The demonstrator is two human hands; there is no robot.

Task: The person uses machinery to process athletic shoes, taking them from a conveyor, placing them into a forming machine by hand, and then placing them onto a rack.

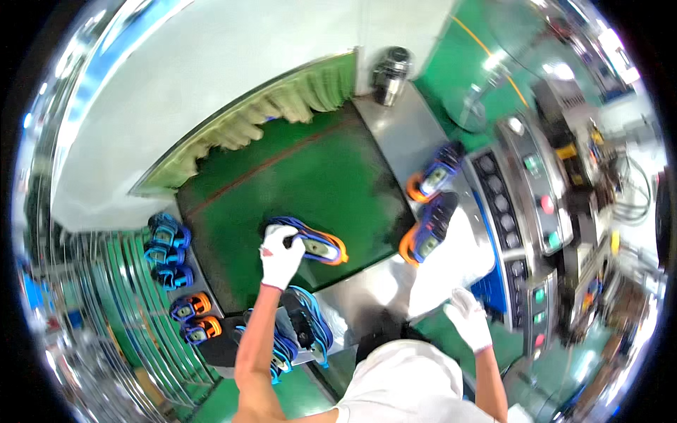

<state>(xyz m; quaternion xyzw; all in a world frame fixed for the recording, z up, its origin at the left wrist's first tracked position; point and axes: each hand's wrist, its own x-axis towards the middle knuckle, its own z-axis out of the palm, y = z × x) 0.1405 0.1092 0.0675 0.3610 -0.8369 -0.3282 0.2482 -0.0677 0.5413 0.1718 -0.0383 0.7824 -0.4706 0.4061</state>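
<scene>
My left hand (281,258), in a white glove, is closed on the left end of a blue shoe with an orange rim (321,248). The shoe lies on a green conveyor belt (310,180), its pale inside facing up. My right hand (467,321), also gloved in white, holds nothing and has its fingers stretched out beside a white sheet (458,254). Two dark blue and orange shoes, one nearer (429,229) and one farther (437,171), rest on the metal ledge right of the belt.
Blue shoes (168,243) and orange-collared shoes (196,317) line the left ledge; more dark shoes (307,324) lie near my left forearm. A fabric curtain (261,116) hangs at the belt's far end. A metal flask (392,74) stands behind. Control panels (501,201) are at right.
</scene>
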